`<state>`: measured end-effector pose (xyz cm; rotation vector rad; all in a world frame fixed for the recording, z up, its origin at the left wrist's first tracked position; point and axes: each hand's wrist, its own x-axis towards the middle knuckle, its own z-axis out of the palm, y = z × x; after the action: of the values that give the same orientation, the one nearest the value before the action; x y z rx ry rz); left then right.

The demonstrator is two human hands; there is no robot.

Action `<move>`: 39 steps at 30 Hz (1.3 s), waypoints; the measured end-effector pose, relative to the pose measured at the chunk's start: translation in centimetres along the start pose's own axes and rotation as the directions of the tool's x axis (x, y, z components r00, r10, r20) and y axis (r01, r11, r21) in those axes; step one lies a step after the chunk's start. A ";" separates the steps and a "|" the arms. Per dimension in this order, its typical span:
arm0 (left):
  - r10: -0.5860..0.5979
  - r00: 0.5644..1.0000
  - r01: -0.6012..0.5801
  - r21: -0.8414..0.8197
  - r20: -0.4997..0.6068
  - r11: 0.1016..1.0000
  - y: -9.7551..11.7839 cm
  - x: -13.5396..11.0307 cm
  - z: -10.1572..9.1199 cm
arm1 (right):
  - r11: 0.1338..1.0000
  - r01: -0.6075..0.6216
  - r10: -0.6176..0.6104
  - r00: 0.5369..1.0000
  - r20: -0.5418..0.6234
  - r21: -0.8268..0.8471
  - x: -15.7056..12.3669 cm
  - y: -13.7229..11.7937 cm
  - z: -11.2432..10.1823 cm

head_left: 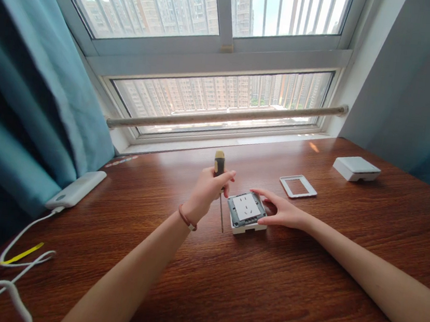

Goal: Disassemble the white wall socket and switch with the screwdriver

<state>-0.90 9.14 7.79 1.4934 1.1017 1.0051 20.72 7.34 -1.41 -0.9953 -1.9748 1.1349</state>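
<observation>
Head camera, starting nearest me: a white cable (11,290) loops over the near left corner of the wooden desk (230,293), with a yellow strip (24,253) just beside it, and it runs up to a white power bank (77,189) lying at the foot of the teal curtain (32,86). Mid-desk, my left hand (208,189) has its fingers curled tight round the yellow-and-black handle of a screwdriver (219,165), shaft pointing down and the tip just left of the wall socket module (246,210); I cannot tell whether the tip touches the wood. The socket sits face up in its white back box, between my two hands. My right hand (283,214) lies against its right side, fingers stretched out and close together along the far edge, thumb near the front corner, bracing, not gripping. The risk I see is the tip skidding: the box is loose on smooth wood, so a sideways push could slide it, gouge the desk or bring the blade toward my right fingers. Beyond the socket a loose white faceplate frame (298,186) lies flat, near enough for my right wrist to knock. Farther right stands a white box (356,168), well apart. Behind everything runs a railing bar (224,115) across the window (225,11); nothing blocks either hand.
</observation>
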 end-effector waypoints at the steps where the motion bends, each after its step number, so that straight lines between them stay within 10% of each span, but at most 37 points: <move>1: -0.059 0.998 0.059 -0.024 0.004 0.998 -0.9 -0.2 -0.3 | 1.000 -0.004 0.004 1.000 -0.010 0.003 0.0 -0.1 0.1; 6: -0.294 0.956 0.291 -0.169 0.006 0.942 -5.8 -2.2 -1.6 | 1.000 0.009 -0.009 0.998 -0.057 0.001 -0.1 -0.1 0.2; 10: -0.267 0.960 0.280 -0.264 0.086 0.923 -7.3 -3.5 -1.5 | 0.999 0.041 -0.043 0.995 -0.091 -0.018 -0.2 0.3 0.2; 24: -0.215 0.950 0.280 -0.309 0.229 0.909 -7.1 -4.3 -0.2 | 0.961 0.274 -0.254 0.924 -0.285 0.030 -0.4 -0.8 0.9; 39: -0.221 0.943 0.305 -0.379 0.248 0.874 -6.0 -4.7 0.0 | 0.899 0.231 -0.129 0.952 -0.278 0.371 -1.2 -3.6 3.2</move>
<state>-3.00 5.19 1.59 1.0396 0.8562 0.8144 17.72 3.76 0.31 -0.6811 -1.5187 1.1830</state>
